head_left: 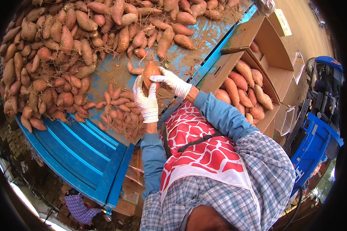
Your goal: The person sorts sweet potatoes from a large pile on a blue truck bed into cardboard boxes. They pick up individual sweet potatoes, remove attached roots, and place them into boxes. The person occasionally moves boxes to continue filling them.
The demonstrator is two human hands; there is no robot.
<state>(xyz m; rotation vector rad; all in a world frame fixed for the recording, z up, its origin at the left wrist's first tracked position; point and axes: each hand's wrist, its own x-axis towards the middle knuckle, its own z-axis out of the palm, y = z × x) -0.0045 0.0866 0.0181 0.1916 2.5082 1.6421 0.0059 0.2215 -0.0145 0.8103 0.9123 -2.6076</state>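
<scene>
Both hands wear white striped knit gloves. A large reddish sweet potato [151, 72] with thin roots is held upright between them, above the soil-covered blue bed. My left hand [146, 99] cups its lower left side, thumb and fingers around it. My right hand [172, 81] grips its right side, fingertips on the skin. Just behind it a small sweet potato [134, 69] lies on the bed. Nearer me is a group of small thin sweet potatoes [121, 106] with matted roots. A big heap of sweet potatoes [66, 40] spreads across the far and left side.
At the right, a cardboard box [219, 69] holds large sweet potatoes [244, 86]; another open box [265, 40] stands behind it. A blue metal side panel [75, 150] hangs at the lower left. A person in a checked shirt [81, 209] is below it. A blue vehicle [315, 144] stands far right.
</scene>
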